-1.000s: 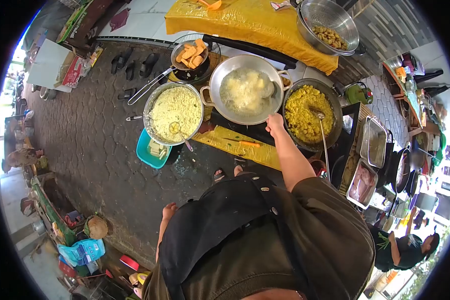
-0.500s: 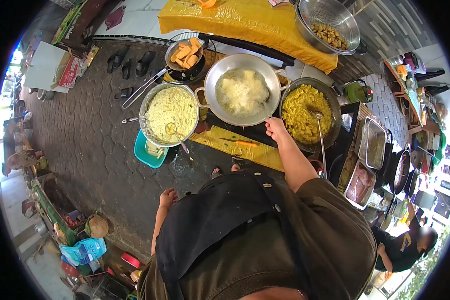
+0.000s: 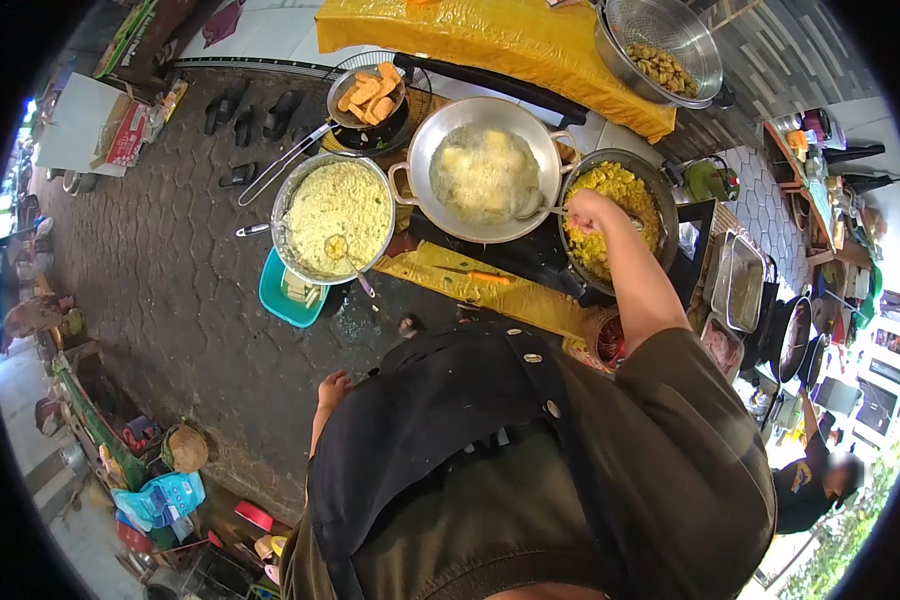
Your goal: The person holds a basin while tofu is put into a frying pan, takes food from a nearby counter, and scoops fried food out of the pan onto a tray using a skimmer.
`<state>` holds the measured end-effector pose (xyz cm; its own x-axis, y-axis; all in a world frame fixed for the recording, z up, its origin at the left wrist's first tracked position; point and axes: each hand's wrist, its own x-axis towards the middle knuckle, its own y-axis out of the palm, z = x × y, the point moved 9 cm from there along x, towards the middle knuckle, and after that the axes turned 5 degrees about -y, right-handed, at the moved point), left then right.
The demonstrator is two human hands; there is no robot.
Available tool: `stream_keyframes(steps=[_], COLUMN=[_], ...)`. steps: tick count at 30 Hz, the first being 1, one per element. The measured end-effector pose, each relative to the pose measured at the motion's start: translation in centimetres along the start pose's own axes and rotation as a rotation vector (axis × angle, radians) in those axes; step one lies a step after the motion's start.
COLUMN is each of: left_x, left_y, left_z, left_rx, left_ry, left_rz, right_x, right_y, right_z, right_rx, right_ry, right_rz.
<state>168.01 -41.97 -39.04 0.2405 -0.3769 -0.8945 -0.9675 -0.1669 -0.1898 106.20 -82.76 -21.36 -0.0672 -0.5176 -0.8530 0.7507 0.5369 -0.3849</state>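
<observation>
Gripping in the right hand, by its handle, a grey metal ladle dipped into a round silver metal wok, apparently for distance from bubbling oil; dangling the left hand, slack, seemingly empty.

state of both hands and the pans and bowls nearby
right hand: gripping ladle
left hand: relaxed, holding nothing visible
ladle: head in silver pan
silver pan: food bubbling inside
dark pan: holding yellow food
metal bowl: holding pale yellow mixture
teal tub: holding pale pieces
</observation>
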Motion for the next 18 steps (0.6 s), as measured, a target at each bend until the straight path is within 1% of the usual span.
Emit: stream_keyframes(steps=[1,2,3,4,5,6,8,10,12,13,18], left_x=[0.7,1.3,0.9,0.1,-0.7,-0.8,-0.7,0.6,2.2,2.7,5.8], left_y=[-0.3,-0.5,-0.6,-1.0,-1.4,-2.2,-3.8,-6.4,-8.8,-10.0,-15.5], left_z=[0.0,-0.1,-0.7,-1.7,-2.8,-3.2,-4.4,-5.4,-7.2,-8.2,-13.5], left_rx=[0.068,0.134,0.128,0.258,0.388,0.484,0.522,0.523,0.517,0.51,0.515], left_ry=[0.047,0.096,0.098,0.105,0.112,0.114,0.13,0.154,0.185,0.194,0.229], left_rz=[0.004,0.008,0.013,-0.017,-0.048,-0.066,-0.077,-0.088,-0.089,-0.095,-0.133], right_x=[0.3,0.7,0.9,1.0,0.8,0.7,0.4,-0.3,-1.4,-3.1,-3.7], right_y=[0.5,1.0,1.6,2.1,3.2,3.4,4.3,5.9,4.8,5.1,7.8], right_z=[-0.2,-0.4,-0.9,-1.1,-0.9,-0.5,0.3,0.6,0.8,1.8,0.5], right_rx=[0.119,0.113,0.275,0.437,0.576,0.576,0.594,0.638,0.65,0.536,0.615], right_ry=[0.002,0.003,0.015,0.025,0.05,0.051,0.023,0.014,0.015,-0.018,0.009], right_rz=[0.058,0.053,0.016,-0.02,0.034,0.029,0.042,0.038,-0.1,-0.09,-0.147])
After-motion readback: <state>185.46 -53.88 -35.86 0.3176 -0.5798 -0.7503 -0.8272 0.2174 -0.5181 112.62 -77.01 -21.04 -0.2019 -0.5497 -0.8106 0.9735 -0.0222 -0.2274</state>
